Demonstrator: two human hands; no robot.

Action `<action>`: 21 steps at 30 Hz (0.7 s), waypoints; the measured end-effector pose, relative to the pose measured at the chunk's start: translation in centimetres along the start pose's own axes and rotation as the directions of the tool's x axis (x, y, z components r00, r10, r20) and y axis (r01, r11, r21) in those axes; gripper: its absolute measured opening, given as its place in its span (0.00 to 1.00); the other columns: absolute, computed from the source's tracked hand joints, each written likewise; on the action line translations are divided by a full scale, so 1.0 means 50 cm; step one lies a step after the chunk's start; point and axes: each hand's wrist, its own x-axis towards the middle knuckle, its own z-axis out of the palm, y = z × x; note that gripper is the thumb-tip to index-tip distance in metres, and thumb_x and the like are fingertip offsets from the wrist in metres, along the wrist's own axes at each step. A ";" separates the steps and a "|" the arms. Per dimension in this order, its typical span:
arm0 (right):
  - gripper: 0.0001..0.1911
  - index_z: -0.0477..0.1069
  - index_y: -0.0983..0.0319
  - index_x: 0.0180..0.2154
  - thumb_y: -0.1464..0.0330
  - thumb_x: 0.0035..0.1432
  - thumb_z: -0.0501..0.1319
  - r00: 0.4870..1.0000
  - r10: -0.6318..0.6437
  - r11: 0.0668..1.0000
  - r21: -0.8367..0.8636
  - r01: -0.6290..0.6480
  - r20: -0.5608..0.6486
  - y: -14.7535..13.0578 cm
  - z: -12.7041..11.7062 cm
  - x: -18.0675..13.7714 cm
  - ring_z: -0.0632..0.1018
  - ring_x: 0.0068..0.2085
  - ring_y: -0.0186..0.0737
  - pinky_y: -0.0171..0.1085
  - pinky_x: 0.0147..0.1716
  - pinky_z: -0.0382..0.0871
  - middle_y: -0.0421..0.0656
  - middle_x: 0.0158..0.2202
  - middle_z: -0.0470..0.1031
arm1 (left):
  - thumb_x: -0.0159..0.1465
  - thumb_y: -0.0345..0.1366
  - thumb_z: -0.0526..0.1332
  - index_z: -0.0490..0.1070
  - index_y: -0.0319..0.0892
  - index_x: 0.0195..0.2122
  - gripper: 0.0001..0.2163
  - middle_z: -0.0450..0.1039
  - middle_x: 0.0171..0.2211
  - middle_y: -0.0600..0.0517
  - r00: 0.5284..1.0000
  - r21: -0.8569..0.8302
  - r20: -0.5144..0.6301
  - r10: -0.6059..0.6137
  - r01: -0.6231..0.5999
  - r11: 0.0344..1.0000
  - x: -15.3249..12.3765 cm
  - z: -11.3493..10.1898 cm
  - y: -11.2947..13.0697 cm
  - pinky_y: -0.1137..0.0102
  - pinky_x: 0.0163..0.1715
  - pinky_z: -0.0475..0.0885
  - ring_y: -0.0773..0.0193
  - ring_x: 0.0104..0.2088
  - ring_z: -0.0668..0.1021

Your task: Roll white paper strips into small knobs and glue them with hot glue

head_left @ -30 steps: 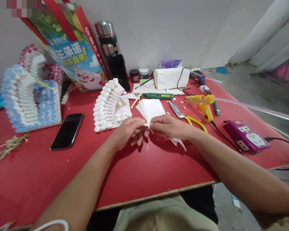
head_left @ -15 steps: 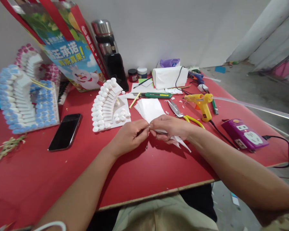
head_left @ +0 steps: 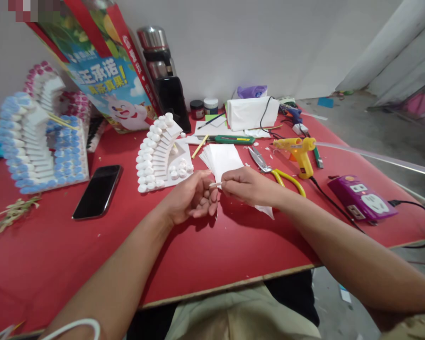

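Left hand (head_left: 194, 198) and right hand (head_left: 246, 185) of mine are close together over the red bench (head_left: 205, 264), just before the stack of white paper (head_left: 225, 158). With the right hand I pinch a thin white piece (head_left: 216, 184) between the thumb and the bent forefinger. The left hand is loosely curled, about halfway, with its palm turned upward; the other end of the thin white piece reaches to its fingers, but I cannot tell whether the thumb presses on it. Below the right hand a white scrap of paper (head_left: 267, 211) sticks out, and whether the same fingers hold it is hidden from me. To the left of the hands stands the white model (head_left: 157, 156) with rounded ends, and farther left lies a black phone (head_left: 97, 192). Behind the stack is the green cutter (head_left: 233, 140). To the right of it are the scissors (head_left: 269, 169) with yellow handles, then the yellow glue gun (head_left: 302, 156), and farther the purple power socket (head_left: 361, 200)
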 end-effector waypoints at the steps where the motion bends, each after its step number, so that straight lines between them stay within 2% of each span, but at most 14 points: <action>1: 0.15 0.63 0.61 0.24 0.65 0.63 0.56 0.998 -0.059 0.995 -0.085 0.057 -0.014 0.001 0.002 -0.001 0.60 0.21 0.27 0.31 0.21 0.52 0.34 0.20 0.60 | 0.69 0.53 0.48 0.67 0.41 0.26 0.23 0.73 0.18 0.48 0.999 -0.042 0.027 -0.028 0.029 0.999 0.000 0.000 0.002 0.73 0.12 0.40 0.73 0.09 0.59; 4: 0.13 0.62 0.61 0.25 0.68 0.64 0.54 0.989 -0.146 0.950 -0.279 0.141 0.002 0.004 0.008 0.001 0.61 0.24 0.28 0.32 0.25 0.52 0.34 0.21 0.60 | 0.68 0.47 0.54 0.64 0.42 0.26 0.17 0.74 0.17 0.48 0.999 -0.056 0.017 -0.038 0.039 0.998 -0.001 0.002 0.002 0.74 0.12 0.40 0.74 0.09 0.60; 8: 0.14 0.60 0.61 0.25 0.69 0.64 0.53 0.987 -0.159 0.916 -0.370 0.154 0.017 0.004 0.011 0.003 0.60 0.23 0.28 0.33 0.26 0.52 0.34 0.21 0.59 | 0.68 0.41 0.54 0.63 0.42 0.27 0.14 0.74 0.18 0.48 1.000 -0.004 -0.009 -0.012 0.012 1.000 -0.005 0.007 -0.002 0.75 0.12 0.47 0.74 0.09 0.61; 12: 0.14 0.60 0.61 0.25 0.68 0.65 0.53 0.991 -0.127 0.948 -0.287 0.136 0.049 0.004 0.004 0.000 0.61 0.23 0.28 0.32 0.24 0.53 0.34 0.21 0.59 | 0.71 0.42 0.52 0.62 0.42 0.28 0.14 0.73 0.18 0.51 0.998 0.113 0.014 0.055 -0.056 0.992 -0.009 0.010 -0.001 0.76 0.13 0.52 0.75 0.10 0.60; 16: 0.14 0.63 0.60 0.27 0.65 0.67 0.51 0.993 -0.010 0.995 -0.094 0.022 0.119 0.003 -0.003 -0.004 0.66 0.20 0.29 0.30 0.19 0.58 0.34 0.21 0.64 | 0.73 0.43 0.50 0.61 0.42 0.30 0.15 0.72 0.19 0.55 0.993 0.232 0.020 0.119 -0.121 0.965 -0.015 0.013 0.003 0.75 0.14 0.54 0.76 0.11 0.60; 21: 0.12 0.61 0.59 0.24 0.68 0.61 0.54 0.999 0.031 0.998 -0.057 -0.029 0.034 0.007 0.009 0.003 0.67 0.16 0.29 0.29 0.13 0.61 0.33 0.19 0.64 | 0.74 0.41 0.49 0.63 0.43 0.35 0.12 0.68 0.20 0.59 0.974 0.438 -0.035 0.223 -0.186 0.880 -0.015 0.023 -0.003 0.74 0.18 0.59 0.73 0.14 0.64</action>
